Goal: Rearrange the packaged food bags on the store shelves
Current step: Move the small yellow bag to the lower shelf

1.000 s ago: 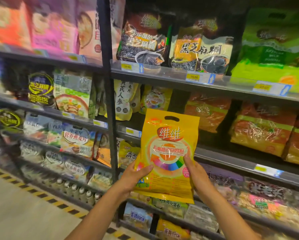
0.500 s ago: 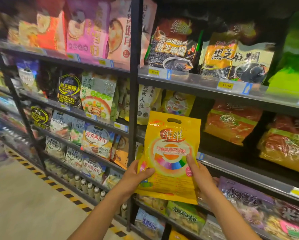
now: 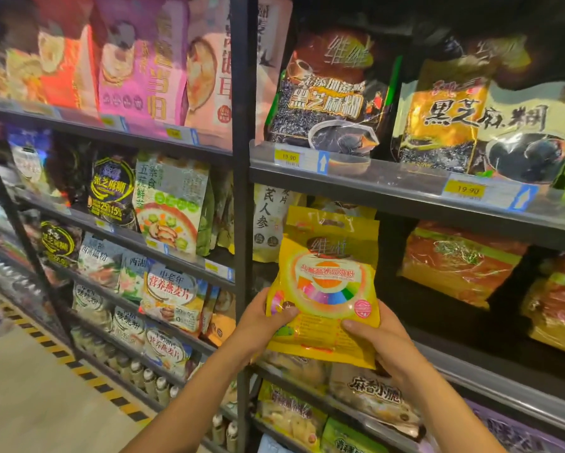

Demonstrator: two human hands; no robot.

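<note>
Left hand (image 3: 264, 317) and right hand (image 3: 377, 338) grasp yellow bag (image 3: 327, 282) (upright, thumbs on front) before dark shelf (image 3: 405, 194).

Dark metal shelving (image 3: 242, 223), pale floor (image 3: 29, 407), yellow-black stripe (image 3: 78, 369)

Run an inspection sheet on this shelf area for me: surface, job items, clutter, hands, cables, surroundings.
Surface: grey metal shelves, tiered, with yellow price tags on the front rails.
Job's things: yellow bag held upright in front of the middle shelf; black sesame bags stand on the shelf above; orange bags lie to its right.
Clutter: nothing seen.
Grippers: left hand and right hand both grip the yellow bag's lower half, thumbs on its front.
Cables: nothing seen.
Surroundings: floor with yellow-and-black striped tape; bottles on the lowest shelf at left.
</note>
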